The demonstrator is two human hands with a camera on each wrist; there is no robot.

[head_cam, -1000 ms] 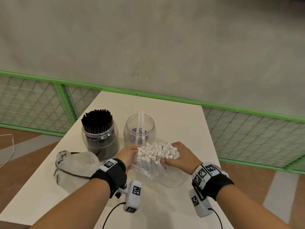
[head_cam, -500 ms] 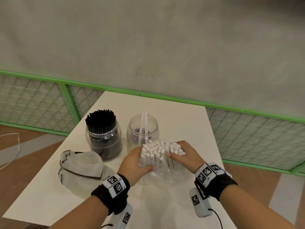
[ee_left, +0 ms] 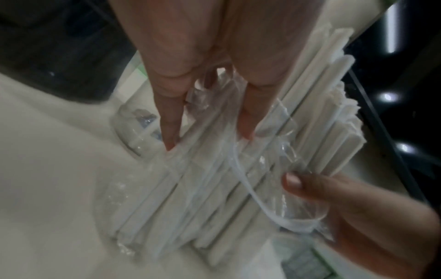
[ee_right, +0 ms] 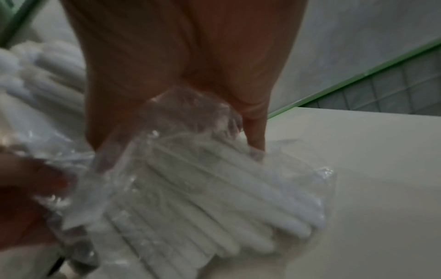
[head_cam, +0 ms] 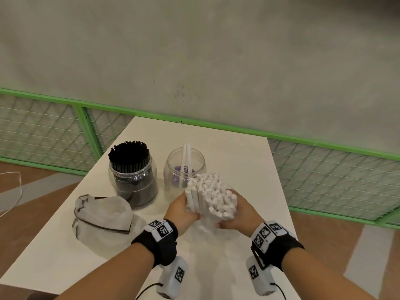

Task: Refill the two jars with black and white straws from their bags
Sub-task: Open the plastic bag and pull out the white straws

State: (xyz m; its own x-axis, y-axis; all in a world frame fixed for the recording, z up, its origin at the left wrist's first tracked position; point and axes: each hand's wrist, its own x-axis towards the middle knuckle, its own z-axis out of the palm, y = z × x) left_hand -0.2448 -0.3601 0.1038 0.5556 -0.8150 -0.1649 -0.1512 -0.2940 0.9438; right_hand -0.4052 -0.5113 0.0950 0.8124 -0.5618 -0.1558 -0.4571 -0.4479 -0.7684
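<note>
White straws (head_cam: 211,197) stand as one thick bundle between both hands, their top ends fanned out above the fingers and their lower part sheathed in a clear plastic bag (head_cam: 204,227) that reaches down to the pale worktop (head_cam: 238,152). On the bundle's left side the left hand (head_cam: 183,210) has its fingers (ee_left: 168,113) curled round the straws and the bag film; on the right side the right hand (head_cam: 240,215) grips likewise, fingers (ee_right: 255,130) wrapped into the crumpled film with the thumb on the near side. Just beyond the fingertips of both hands stands a clear jar (head_cam: 184,172) holding only two white straws, upright and leaning on its far rim. Beside it, farther out from the left hand, a second clear jar (head_cam: 133,180) is packed full of black straws (head_cam: 128,155). Left of the left wrist, near that jar, a limp bag (head_cam: 101,215) with dark seams lies crumpled on the worktop
</note>
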